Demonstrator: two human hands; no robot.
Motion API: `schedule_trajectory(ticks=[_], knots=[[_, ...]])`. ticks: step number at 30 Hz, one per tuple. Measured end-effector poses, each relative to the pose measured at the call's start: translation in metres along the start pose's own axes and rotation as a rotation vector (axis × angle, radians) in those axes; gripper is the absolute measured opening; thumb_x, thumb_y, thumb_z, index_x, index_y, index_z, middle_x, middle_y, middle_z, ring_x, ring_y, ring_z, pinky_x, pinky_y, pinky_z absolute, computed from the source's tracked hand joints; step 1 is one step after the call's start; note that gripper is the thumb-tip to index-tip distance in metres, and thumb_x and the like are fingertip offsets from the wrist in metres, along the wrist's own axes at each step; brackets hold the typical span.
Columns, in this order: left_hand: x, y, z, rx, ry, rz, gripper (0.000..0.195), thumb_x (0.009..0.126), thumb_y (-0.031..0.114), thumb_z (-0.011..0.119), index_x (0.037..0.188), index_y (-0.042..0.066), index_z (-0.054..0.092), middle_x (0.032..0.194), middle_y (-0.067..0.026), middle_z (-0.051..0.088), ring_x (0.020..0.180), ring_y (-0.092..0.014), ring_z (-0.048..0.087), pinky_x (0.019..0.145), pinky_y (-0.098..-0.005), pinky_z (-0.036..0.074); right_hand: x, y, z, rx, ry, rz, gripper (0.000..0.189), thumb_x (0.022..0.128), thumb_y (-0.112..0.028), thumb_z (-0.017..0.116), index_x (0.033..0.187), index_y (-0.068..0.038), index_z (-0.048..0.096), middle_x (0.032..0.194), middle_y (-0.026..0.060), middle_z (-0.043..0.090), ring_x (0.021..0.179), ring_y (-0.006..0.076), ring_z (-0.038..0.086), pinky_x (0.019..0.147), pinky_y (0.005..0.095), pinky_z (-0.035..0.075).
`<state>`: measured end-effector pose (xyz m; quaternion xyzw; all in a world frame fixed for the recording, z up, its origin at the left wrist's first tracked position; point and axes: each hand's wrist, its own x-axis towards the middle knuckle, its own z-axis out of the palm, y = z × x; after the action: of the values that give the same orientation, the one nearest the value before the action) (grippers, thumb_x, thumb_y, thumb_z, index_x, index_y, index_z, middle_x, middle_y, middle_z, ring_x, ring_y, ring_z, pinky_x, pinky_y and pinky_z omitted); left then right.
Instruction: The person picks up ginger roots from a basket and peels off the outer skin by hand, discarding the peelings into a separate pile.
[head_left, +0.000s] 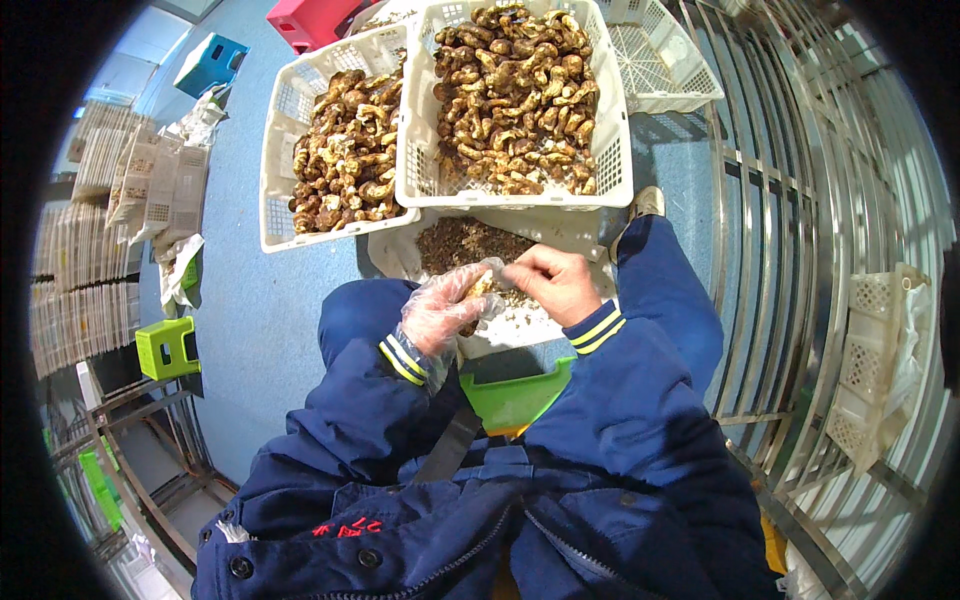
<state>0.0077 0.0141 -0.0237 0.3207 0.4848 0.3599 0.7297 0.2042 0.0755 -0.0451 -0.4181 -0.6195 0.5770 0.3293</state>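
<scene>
My left hand (442, 304), in a clear plastic glove, is closed around a mushroom (482, 285). My bare right hand (553, 281) is beside it, fingertips bent together near the mushroom; whether they pinch anything is too small to tell. Below the hands, dark trimmings (469, 244) are heaped on a white sheet (487, 341) on the floor. Just beyond stands a white plastic crate (517, 200) full of brown mushrooms (517, 97). A second white crate (337, 234) to its left also holds mushrooms (352, 150).
A white crate (660, 67) lies at the back right, near a metal rack (757, 225). Blue (206, 67), pink (304, 22) and green (166, 349) plastic stools stand around. Stacked trays (86, 262) line the left. Another green plastic piece (517, 394) is between my legs.
</scene>
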Motion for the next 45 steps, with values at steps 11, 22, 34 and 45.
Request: schedule_trajectory(ticks=[11,22,34,45], knots=[[-0.003,0.003,0.001,0.848,0.113,0.233,0.047,0.087,0.013,0.06,0.13,0.001,0.046,0.112,-0.0056,0.06,0.101,-0.012,0.056,0.086,-0.0272,0.045,0.0,-0.004,0.006,-0.143,0.073,0.026,0.017,0.08,-0.017,0.069,0.075,-0.002,0.063,0.056,0.0058,0.057,0.05,0.0093,0.049,0.048,0.0268,0.04],[-0.001,0.01,0.011,0.037,0.1,-0.028,0.042,0.089,0.008,0.055,0.13,0.004,0.048,0.088,0.0056,0.054,0.068,-0.003,0.043,0.059,-0.018,0.035,0.002,0.001,0.003,-0.05,0.136,-0.051,0.017,0.082,-0.018,0.069,0.076,-0.002,0.064,0.056,0.0009,0.055,0.052,0.0057,0.047,0.048,0.0261,0.04],[0.003,0.001,0.005,0.211,0.08,0.052,0.04,0.09,0.009,0.053,0.13,0.004,0.048,0.089,0.007,0.053,0.067,-0.002,0.041,0.058,-0.0171,0.034,0.0,-0.011,0.004,-0.068,0.129,-0.016,0.016,0.081,-0.014,0.069,0.075,-0.001,0.062,0.057,0.006,0.056,0.051,0.0095,0.05,0.048,0.0272,0.041],[0.002,0.009,0.011,-0.076,0.127,-0.078,0.04,0.088,0.014,0.056,0.127,0.006,0.051,0.087,0.0051,0.058,0.066,-0.003,0.045,0.057,-0.0182,0.035,0.001,-0.008,0.004,-0.031,0.178,-0.011,0.016,0.082,-0.014,0.068,0.075,-0.001,0.062,0.057,0.0015,0.054,0.052,0.0064,0.045,0.048,0.0251,0.039]])
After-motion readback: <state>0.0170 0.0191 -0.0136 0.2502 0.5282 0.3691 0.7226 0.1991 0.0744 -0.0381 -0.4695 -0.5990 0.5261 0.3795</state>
